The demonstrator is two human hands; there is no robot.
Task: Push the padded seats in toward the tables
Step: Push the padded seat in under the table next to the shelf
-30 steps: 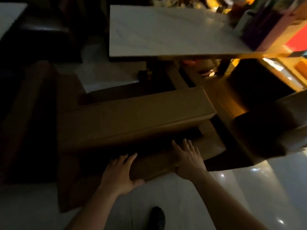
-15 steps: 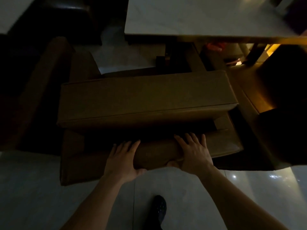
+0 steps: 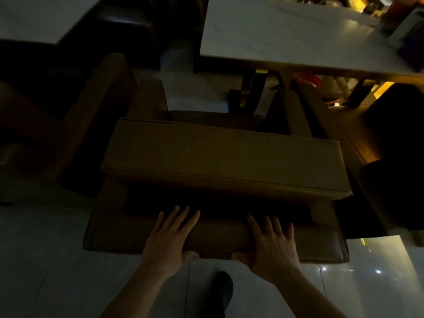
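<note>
A brown padded seat [image 3: 224,159] fills the middle of the head view, its thick upper cushion facing a white marble-topped table [image 3: 286,35] beyond it. My left hand [image 3: 168,237] and my right hand [image 3: 270,244] lie side by side on the seat's lower padded edge nearest me. Fingers are spread flat on top and both thumbs hook over the near face. The scene is dim, and the gap under the upper cushion is in shadow.
The table's dark pedestal [image 3: 250,92] stands just past the seat. Another brown seat [image 3: 91,106] sits at the left and a wooden bench [image 3: 344,134] at the right. A second table [image 3: 29,14] and dark stool [image 3: 124,21] are far left. My shoe [image 3: 221,290] rests on glossy floor tiles.
The seat has swung from a slant to nearly square with the table. Both hands stayed on its near edge, and the thumbs have wrapped over it.
</note>
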